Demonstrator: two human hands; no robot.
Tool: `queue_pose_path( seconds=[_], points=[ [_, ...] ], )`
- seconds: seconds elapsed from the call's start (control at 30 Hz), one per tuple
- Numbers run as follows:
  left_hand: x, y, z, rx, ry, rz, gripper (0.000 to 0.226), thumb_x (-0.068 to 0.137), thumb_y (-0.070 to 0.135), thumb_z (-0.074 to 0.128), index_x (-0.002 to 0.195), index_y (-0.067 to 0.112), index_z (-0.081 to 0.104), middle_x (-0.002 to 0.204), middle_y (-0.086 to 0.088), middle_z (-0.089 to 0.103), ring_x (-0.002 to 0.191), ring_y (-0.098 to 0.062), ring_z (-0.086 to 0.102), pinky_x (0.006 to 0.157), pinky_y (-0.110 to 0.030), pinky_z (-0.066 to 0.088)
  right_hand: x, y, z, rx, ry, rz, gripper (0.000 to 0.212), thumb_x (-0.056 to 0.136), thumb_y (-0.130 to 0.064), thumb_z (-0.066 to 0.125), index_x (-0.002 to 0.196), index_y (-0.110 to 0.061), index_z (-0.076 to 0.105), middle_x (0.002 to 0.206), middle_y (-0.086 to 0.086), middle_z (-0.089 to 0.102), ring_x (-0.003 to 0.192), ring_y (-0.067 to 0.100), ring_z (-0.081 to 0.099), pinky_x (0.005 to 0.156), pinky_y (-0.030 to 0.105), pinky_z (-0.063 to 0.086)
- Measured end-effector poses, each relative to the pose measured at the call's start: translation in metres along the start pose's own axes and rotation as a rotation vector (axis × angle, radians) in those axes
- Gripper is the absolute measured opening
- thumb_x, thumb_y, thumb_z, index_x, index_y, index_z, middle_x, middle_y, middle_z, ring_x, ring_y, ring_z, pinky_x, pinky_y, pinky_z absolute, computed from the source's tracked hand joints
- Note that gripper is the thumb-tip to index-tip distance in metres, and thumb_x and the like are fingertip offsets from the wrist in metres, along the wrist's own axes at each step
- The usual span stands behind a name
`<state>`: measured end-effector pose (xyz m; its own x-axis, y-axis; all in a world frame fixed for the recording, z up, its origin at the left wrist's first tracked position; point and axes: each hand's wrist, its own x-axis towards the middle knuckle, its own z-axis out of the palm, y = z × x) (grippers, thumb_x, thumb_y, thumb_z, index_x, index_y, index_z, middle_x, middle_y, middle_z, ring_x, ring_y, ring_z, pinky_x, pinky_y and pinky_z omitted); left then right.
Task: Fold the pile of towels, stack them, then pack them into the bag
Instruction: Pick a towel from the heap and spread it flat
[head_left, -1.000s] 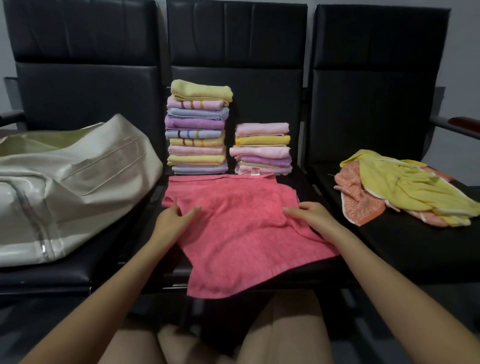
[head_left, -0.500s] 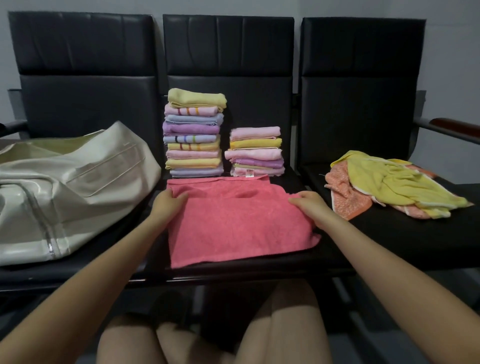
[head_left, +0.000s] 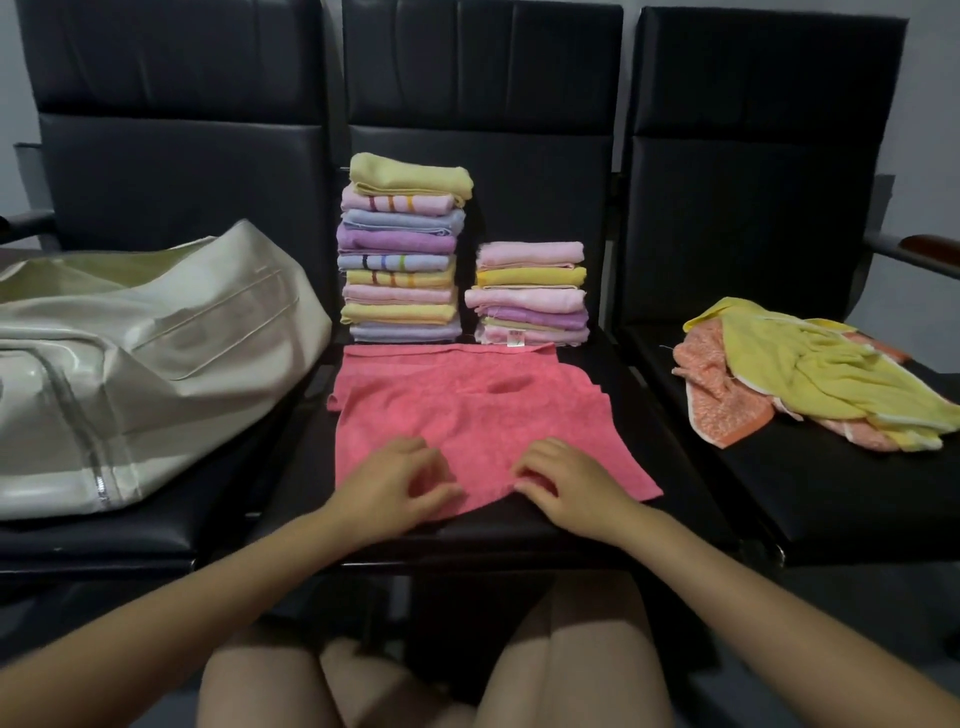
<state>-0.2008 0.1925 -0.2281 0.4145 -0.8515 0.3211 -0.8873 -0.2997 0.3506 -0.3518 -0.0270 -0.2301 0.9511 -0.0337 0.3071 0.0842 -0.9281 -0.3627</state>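
Note:
A pink towel (head_left: 478, 410) lies spread on the middle black seat, with a folded layer along its far side. My left hand (head_left: 395, 480) and my right hand (head_left: 566, 480) are close together at its near edge, fingers curled and pinching the cloth there. Behind the towel stand two stacks of folded towels, a tall one (head_left: 402, 249) on the left and a shorter one (head_left: 530, 291) on the right. A cream bag (head_left: 156, 353) lies on the left seat, its opening facing up.
A loose pile of unfolded yellow and orange towels (head_left: 810, 374) lies on the right seat (head_left: 831, 493). The seat backs rise right behind the stacks. An armrest (head_left: 924, 249) juts out at the far right. My bare knees are below the seat's front edge.
The pink towel no longer hangs over the seat's front edge; it lies on the seat. My hands left its left and right sides and came together at its near edge.

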Motion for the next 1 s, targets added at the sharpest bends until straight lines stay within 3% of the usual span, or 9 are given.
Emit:
queue_pose_path(
  seconds=[0.1,0.2,0.33,0.47,0.57,0.7,0.77,0.87,1.0],
  points=[
    [-0.003,0.005,0.004,0.187,0.022,0.059,0.05,0.082,0.058,0.042,0.101,0.016,0.063,0.091,-0.003,0.061,0.085,-0.023,0.059,0.072,-0.033,0.047,0.02,-0.007,-0.001,0.06,0.033,0.14,0.009,0.1,-0.021,0.048,0.098,-0.014,0.052,0.089,0.006,0.064,0.081,0.023,0.058,0.074,0.042,0.047],
    [0.011,0.003,-0.009,0.114,0.077,-0.051,0.046,0.086,0.034,0.031,0.115,0.009,0.056,0.104,-0.014,0.067,0.095,-0.036,0.063,0.074,-0.039,0.047,0.041,-0.016,-0.013,0.15,-0.018,0.169,0.01,0.098,-0.031,0.052,0.1,-0.022,0.049,0.079,-0.004,0.06,0.071,0.014,0.055,0.067,0.035,0.045],
    [0.04,-0.001,-0.032,0.177,0.104,-0.152,0.031,0.097,0.018,0.043,0.127,0.012,0.048,0.107,-0.014,0.067,0.095,-0.034,0.062,0.069,-0.037,0.039,0.069,-0.01,-0.03,-0.034,-0.12,0.1,0.038,0.092,-0.037,0.062,0.126,-0.025,0.051,0.106,-0.002,0.066,0.093,0.017,0.062,0.08,0.036,0.051],
    [0.073,-0.018,-0.052,0.359,0.044,-0.221,0.028,0.099,0.037,0.044,0.118,0.016,0.05,0.098,-0.009,0.069,0.09,-0.031,0.063,0.063,-0.032,0.03,0.101,0.014,-0.042,0.072,0.003,0.152,0.028,0.096,-0.024,0.057,0.123,-0.019,0.062,0.118,0.0,0.067,0.106,0.017,0.062,0.093,0.036,0.049],
    [0.102,-0.053,-0.059,0.422,-0.013,-0.263,0.028,0.099,0.04,0.041,0.105,0.016,0.056,0.102,-0.006,0.068,0.096,-0.03,0.063,0.066,-0.033,0.036,0.129,0.04,-0.05,0.157,0.105,0.252,0.019,0.095,-0.02,0.057,0.103,-0.011,0.072,0.102,0.0,0.071,0.096,0.017,0.063,0.085,0.032,0.048],
    [0.134,-0.089,-0.051,0.33,0.055,-0.313,0.03,0.093,0.03,0.038,0.074,0.016,0.056,0.087,-0.009,0.067,0.085,-0.032,0.063,0.064,-0.034,0.04,0.156,0.071,-0.041,0.087,0.205,0.4,0.019,0.096,-0.017,0.053,0.093,-0.007,0.07,0.098,0.007,0.069,0.093,0.024,0.063,0.073,0.03,0.044],
    [0.138,-0.097,-0.032,0.198,0.089,-0.396,0.023,0.095,0.023,0.044,0.076,0.016,0.054,0.09,-0.01,0.068,0.087,-0.032,0.062,0.066,-0.034,0.037,0.157,0.079,-0.02,-0.007,0.167,0.413,0.018,0.096,-0.018,0.051,0.091,-0.008,0.065,0.101,0.009,0.064,0.098,0.026,0.058,0.078,0.032,0.044],
    [0.131,-0.099,0.003,0.148,0.122,-0.474,0.02,0.097,0.022,0.044,0.098,0.012,0.061,0.104,-0.013,0.069,0.098,-0.032,0.063,0.076,-0.036,0.043,0.151,0.079,0.009,-0.108,0.091,0.427,0.023,0.101,-0.021,0.04,0.102,-0.009,0.06,0.112,0.007,0.06,0.103,0.024,0.055,0.088,0.034,0.042],
    [0.122,-0.089,0.01,0.149,0.183,-0.442,0.017,0.095,0.019,0.045,0.096,0.009,0.058,0.1,-0.014,0.069,0.096,-0.032,0.063,0.076,-0.037,0.043,0.141,0.082,0.008,-0.102,0.069,0.396,0.024,0.103,-0.022,0.036,0.105,-0.011,0.057,0.113,0.006,0.059,0.104,0.022,0.055,0.093,0.036,0.043]
  ],
)
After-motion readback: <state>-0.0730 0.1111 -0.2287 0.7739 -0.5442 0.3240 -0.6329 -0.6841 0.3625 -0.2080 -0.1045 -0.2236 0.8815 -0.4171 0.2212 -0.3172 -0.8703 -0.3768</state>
